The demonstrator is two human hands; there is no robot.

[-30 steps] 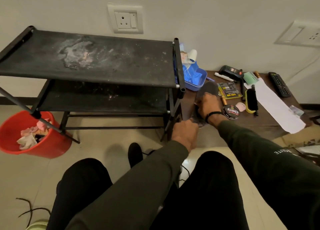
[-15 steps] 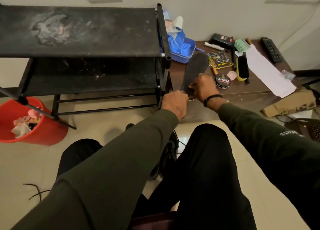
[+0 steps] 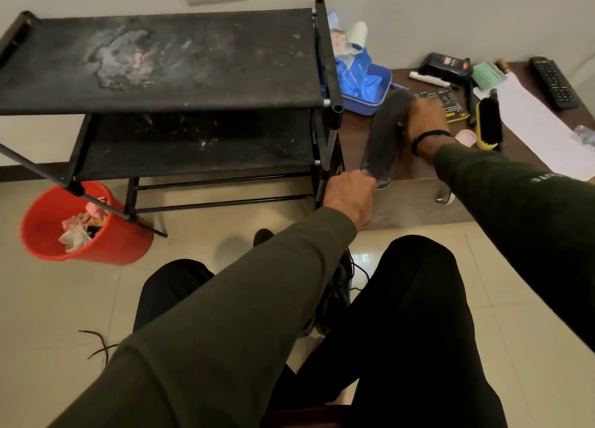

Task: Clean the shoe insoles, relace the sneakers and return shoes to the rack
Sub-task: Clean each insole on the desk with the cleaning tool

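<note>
**Insole held at both ends over the table's edge**

The black shoe rack (image 3: pixel 167 64) fills the ten o'clock area, with a red bucket (image 3: pixel 106 244) at eight o'clock below it. At two o'clock stands the brown table (image 3: pixel 415 167). The dark insole (image 3: pixel 384 134) lies across its near edge. The left hand (image 3: pixel 349 199) grips the insole's near end with curled fingers; the right hand (image 3: pixel 423 118) curls around its far end. A black brush (image 3: pixel 489 118) lies just beside the right hand.
</note>
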